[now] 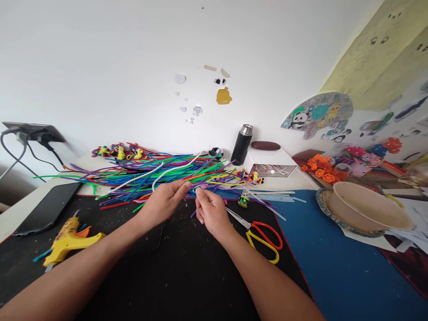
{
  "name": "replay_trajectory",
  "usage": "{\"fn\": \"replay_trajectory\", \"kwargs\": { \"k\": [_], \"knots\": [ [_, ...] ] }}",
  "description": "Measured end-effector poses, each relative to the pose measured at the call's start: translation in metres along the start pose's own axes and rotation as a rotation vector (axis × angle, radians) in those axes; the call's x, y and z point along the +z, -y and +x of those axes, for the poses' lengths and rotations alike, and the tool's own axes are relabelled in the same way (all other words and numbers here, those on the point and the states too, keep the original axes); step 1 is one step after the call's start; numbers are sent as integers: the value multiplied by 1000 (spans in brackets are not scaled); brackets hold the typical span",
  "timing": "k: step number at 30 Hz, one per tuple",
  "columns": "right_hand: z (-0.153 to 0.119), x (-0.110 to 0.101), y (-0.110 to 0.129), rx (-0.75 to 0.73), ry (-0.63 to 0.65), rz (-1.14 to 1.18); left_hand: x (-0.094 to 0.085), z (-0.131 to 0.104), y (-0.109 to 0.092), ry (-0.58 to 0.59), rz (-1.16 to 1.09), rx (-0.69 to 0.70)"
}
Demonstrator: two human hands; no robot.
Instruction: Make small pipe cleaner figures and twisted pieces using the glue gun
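Pinching Close Beside Coloured Stems (177,172)

The left hand (163,200) pressed thumb to forefinger; the right hand (214,214) curled shut just beside it. Fingers hid whatever they gripped. Stems lay heaped behind, scissors (246,224) near the right hand, a glue gun (68,238) left of the left forearm.

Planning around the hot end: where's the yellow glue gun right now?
In the head view, the glue gun lies at left on the black mat, just below the dark phone.
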State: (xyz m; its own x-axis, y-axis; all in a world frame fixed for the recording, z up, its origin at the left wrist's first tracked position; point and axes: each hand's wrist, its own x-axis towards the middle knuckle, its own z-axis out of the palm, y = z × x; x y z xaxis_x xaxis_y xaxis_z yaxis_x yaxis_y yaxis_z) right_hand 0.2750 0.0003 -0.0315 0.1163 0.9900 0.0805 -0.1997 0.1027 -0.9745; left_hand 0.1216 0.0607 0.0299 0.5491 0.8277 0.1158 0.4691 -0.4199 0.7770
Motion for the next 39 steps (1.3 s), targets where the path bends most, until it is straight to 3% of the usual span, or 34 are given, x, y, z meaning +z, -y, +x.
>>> {"fn": "replay_trajectory", "kwargs": {
  "k": [6,13,20,28,39],
  "knots": [
    [-2,2,3,-13,-9,-14,2,3,8,38,-82,-52],
    [1,0,-1,1,-28,-23,-2,8,13,168,-156,-36],
    [3,-1,-1,6,-18,-20,-22,2,5,176,57,108],
    [1,0,-6,3,12,-33,-23,3,2,308,162,141],
    [3,0,-4,59,-3,2,-7,1,2,187,229,159]
  ]
}}
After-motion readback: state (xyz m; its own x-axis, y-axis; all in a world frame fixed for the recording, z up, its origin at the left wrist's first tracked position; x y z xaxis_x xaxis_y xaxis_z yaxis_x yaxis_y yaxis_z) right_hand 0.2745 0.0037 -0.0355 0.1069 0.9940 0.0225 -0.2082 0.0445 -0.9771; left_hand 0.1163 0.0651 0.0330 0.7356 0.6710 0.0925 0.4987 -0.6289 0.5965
